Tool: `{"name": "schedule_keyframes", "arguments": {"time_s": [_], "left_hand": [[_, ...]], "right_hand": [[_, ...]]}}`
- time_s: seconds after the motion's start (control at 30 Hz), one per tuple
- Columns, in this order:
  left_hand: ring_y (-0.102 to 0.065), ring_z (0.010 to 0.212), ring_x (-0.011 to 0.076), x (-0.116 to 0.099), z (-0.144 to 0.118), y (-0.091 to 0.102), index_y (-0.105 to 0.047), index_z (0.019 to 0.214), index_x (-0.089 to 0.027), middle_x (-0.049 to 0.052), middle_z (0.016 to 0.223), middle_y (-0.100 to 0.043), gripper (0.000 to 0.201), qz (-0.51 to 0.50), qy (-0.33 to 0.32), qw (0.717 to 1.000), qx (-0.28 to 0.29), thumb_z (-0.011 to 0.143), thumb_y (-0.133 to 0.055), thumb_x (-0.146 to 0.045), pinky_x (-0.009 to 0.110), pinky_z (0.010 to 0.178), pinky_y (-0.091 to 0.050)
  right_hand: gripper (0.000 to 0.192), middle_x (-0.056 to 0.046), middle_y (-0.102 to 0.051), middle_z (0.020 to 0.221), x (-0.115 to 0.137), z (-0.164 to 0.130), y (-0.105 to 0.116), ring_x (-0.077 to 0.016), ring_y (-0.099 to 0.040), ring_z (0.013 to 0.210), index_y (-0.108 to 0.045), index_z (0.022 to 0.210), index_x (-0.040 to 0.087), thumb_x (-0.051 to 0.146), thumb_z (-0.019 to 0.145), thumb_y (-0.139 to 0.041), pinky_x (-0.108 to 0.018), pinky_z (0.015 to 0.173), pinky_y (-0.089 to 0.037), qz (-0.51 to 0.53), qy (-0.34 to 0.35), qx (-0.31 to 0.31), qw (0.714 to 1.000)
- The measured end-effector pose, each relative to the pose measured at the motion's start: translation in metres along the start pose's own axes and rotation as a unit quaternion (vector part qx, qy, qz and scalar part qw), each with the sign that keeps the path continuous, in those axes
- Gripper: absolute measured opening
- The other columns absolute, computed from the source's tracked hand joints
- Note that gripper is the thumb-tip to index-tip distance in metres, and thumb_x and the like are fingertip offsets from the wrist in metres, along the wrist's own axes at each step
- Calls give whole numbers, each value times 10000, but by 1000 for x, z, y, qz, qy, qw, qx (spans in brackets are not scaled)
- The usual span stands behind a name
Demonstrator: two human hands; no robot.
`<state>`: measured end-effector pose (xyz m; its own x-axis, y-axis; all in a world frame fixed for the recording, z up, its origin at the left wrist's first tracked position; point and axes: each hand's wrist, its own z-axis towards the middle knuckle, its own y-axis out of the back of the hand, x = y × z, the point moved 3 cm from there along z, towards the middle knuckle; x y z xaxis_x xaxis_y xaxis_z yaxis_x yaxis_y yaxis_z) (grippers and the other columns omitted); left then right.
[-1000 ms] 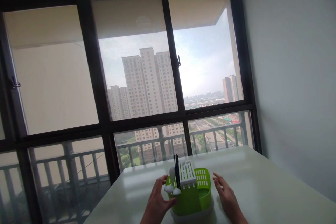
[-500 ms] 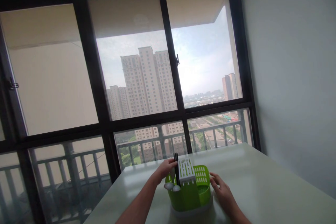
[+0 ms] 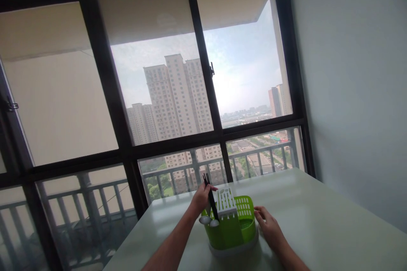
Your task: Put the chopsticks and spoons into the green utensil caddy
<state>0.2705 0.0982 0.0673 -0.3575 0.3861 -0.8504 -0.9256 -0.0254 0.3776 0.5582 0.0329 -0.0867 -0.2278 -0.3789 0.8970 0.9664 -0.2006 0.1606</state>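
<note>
Left hand closed around the upper part of the black chopsticks, whose lower ends are down in the left end of the green basket; tall ends probably make the easiest hold. Right hand well apart from it, fingers loosely bent and gripping nothing, tips at the basket's right side, seemingly touching; likely a light steadying against tipping. Basket sits upright on a white base, between the hands, near the table's front edge of view. White spoons stick out over its front left rim, bowls outward, presumably because their handles stand inside. White slotted rack across the middle, dividing the two ends. Surface: pale, glossy table, reflecting daylight. Room: dark window frame ahead, railing and tower blocks outside; plain wall at right.
</note>
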Motion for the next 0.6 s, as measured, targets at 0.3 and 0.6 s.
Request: {"name": "schedule_keyframes", "arguments": {"time_s": [0.3, 0.6], "left_hand": [[-694, 637, 179, -11, 14, 9, -472, 862, -229, -40, 618, -581, 296, -120, -21, 965, -231, 945, -409, -506, 346, 749, -557], [-446, 470, 73, -1, 31, 117, -498, 967, -202, -76, 643, -459, 321, -119, 31, 907, -402, 1019, -314, -460, 231, 516, -461]], "right_hand": [[593, -107, -697, 1115, -6, 0, 2, -290, -657, 1055, -655, 1129, 200, 719, 911, -469, -362, 889, -531, -11, -12, -7, 1000], [546, -106, -684, 1146, -5, -2, 3, -277, -646, 1059, -650, 1130, 208, 682, 929, -470, -356, 910, -517, -16, -12, -9, 1000]]}}
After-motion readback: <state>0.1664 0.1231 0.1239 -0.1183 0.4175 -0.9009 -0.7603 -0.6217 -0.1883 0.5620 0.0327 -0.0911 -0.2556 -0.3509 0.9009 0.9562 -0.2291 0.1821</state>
